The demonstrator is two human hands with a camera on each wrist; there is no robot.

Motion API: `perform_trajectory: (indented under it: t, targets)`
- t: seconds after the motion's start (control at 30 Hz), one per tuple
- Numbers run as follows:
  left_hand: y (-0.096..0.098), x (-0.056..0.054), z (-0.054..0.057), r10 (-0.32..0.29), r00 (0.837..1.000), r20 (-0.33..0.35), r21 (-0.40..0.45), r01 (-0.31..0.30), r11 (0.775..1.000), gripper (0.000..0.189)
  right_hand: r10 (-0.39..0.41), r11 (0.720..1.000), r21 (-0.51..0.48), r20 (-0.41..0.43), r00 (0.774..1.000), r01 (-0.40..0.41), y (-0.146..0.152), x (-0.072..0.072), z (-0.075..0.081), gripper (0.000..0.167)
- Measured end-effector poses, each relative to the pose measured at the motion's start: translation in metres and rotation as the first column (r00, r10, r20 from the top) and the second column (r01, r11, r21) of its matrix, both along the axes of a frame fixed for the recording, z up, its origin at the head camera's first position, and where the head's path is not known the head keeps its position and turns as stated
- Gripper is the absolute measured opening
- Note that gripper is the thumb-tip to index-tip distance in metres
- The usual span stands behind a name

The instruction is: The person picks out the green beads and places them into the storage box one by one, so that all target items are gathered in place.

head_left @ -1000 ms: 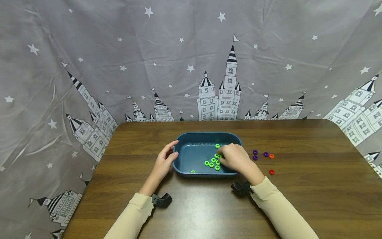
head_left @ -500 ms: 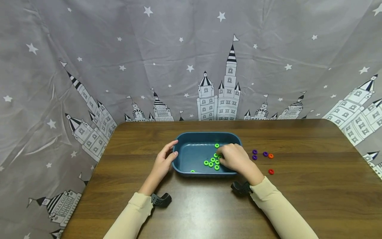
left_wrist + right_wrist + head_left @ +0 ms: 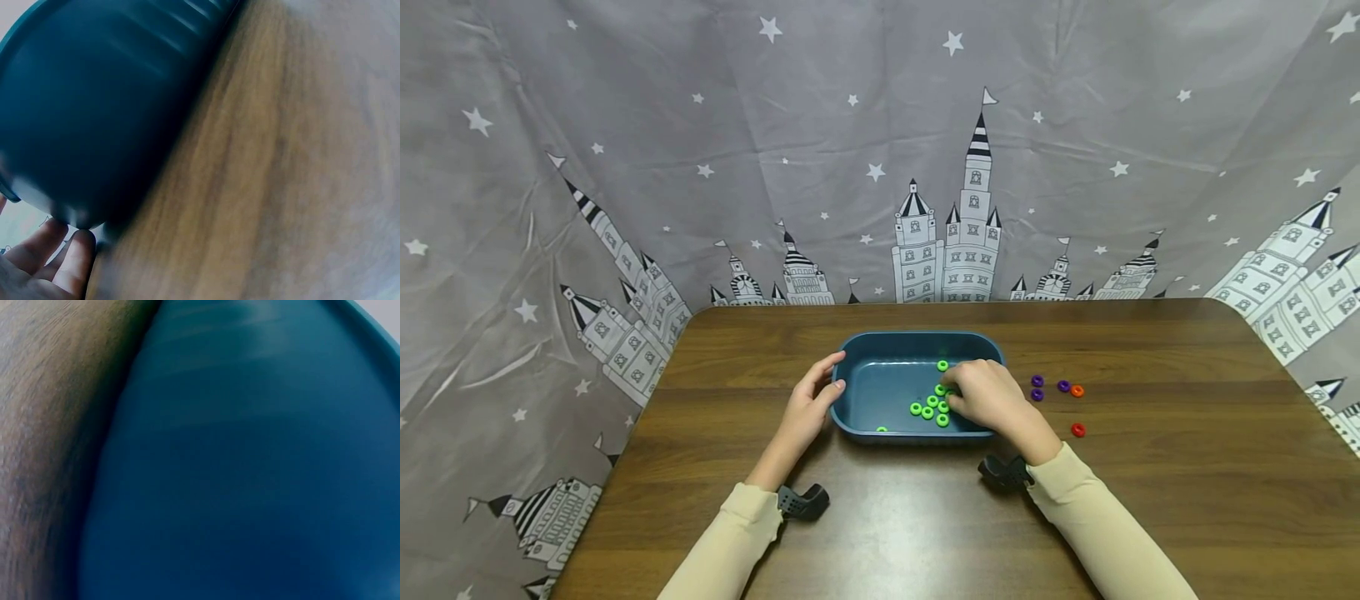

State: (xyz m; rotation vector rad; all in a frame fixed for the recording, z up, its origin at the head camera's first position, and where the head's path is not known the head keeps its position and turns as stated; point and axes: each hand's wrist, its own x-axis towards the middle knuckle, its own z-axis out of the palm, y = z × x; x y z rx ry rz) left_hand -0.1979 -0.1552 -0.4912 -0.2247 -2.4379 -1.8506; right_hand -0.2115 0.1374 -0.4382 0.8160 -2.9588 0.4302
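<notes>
A blue rectangular bin (image 3: 880, 437) sits on the table with several small green rings (image 3: 932, 402) on its floor, mostly toward its right half. My left hand (image 3: 808, 404) is at the bin's left end, fingers fairly straight; in the left wrist view its fingertips (image 3: 78, 250) touch the outer wall. My right hand (image 3: 988, 393) reaches over the right side into the bin, fingers curled down, pinching at a green ring that shows partly between thumb and index finger. The other fingertips are hidden under the hand. Only the bin's outer wall (image 3: 237, 462) and the table appear in the right wrist view.
To the right of the bin lie several purple rings (image 3: 1037, 381), an orange ring (image 3: 1077, 391) and a red ring (image 3: 1078, 430) on the brown wooden table (image 3: 1180, 467). A grey curtain (image 3: 820, 100) printed with castles and stars hangs behind the table.
The whole head view shifts slightly left. Both hands keep their places at the bin, and the part-covered green ring shows a little less beside the right fingers.
</notes>
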Motion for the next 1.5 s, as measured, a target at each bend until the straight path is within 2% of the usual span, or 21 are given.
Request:
perform_trajectory:
  t: [0.2, 0.4, 0.5, 0.73, 0.83, 0.97, 1.07, 1.2, 1.4, 1.5]
  targets:
    - [0.0, -0.001, 0.0, -0.001, 1.0, 0.001, 0.002, 0.001, 1.0, 0.046, 0.001, 0.999, -0.039, -0.016, 1.0, -0.002, 0.001, 0.0, -0.001, 0.019]
    - [-0.001, -0.001, 0.0, -0.003, 1.0, 0.002, -0.002, 0.003, 1.0, 0.046, 0.002, 0.981, -0.192, -0.075, 0.997, -0.016, 0.005, 0.0, -0.005, 0.021]
    - [0.0, 0.0, 0.0, -0.001, 1.0, 0.004, -0.007, 0.001, 1.0, 0.046, 0.003, 0.959, -0.282, -0.102, 0.995, -0.032, 0.007, 0.0, -0.006, 0.021]
    - [0.001, 0.001, -0.002, -0.008, 1.0, -0.005, -0.018, 0.008, 1.0, 0.045, -0.025, 0.88, -0.474, -0.115, 0.993, -0.033, 0.017, 0.006, -0.005, 0.019]
    - [0.001, 0.002, -0.002, -0.006, 1.0, 0.004, -0.014, 0.006, 1.0, 0.046, -0.064, 0.865, -0.501, -0.179, 0.982, -0.035, 0.025, 0.009, -0.005, 0.018]
    - [0.0, 0.002, -0.001, -0.004, 1.0, -0.004, -0.006, 0.004, 1.0, 0.046, -0.147, 0.837, -0.546, -0.273, 0.951, -0.027, 0.039, 0.013, -0.005, 0.018]
    - [0.0, 0.001, 0.0, -0.003, 1.0, -0.006, 0.003, 0.003, 1.0, 0.046, -0.197, 0.817, -0.576, -0.306, 0.931, -0.016, 0.051, 0.015, -0.005, 0.018]
    - [0.0, 0.0, -0.001, -0.004, 1.0, -0.018, 0.006, 0.004, 1.0, 0.045, -0.21, 0.818, -0.575, -0.334, 0.919, -0.022, 0.068, 0.023, -0.012, 0.016]
    - [-0.001, 0.0, -0.001, -0.009, 1.0, -0.013, -0.002, 0.009, 1.0, 0.046, -0.168, 0.841, -0.537, -0.373, 0.912, -0.064, 0.087, 0.04, -0.027, 0.02]
    - [-0.001, 0.0, -0.001, -0.007, 1.0, -0.012, 0.002, 0.007, 1.0, 0.046, -0.144, 0.854, -0.514, -0.375, 0.916, -0.076, 0.095, 0.048, -0.033, 0.022]
